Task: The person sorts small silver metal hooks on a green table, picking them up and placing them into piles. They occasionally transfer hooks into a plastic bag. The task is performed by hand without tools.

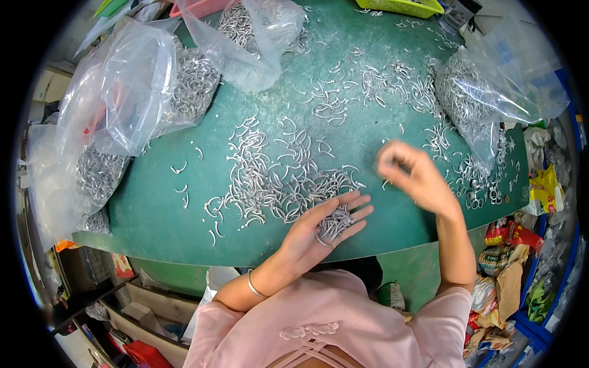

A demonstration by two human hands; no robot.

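Dark green tabletop (184, 227), plain, no pattern. Small curved silver-grey metal hooks (276, 178) scattered on it, same silver in left hand (322, 227). Clear glossy plastic bags (132, 92), whitish sheen. Pale pink short-sleeved shirt (319, 331). Thin silver bangle (254, 286). Lime-green plastic tray (402, 6) at top edge.

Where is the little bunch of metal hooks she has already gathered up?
The bunch of metal hooks lies in her upturned left hand, low in the head view, at the near edge of the green table.
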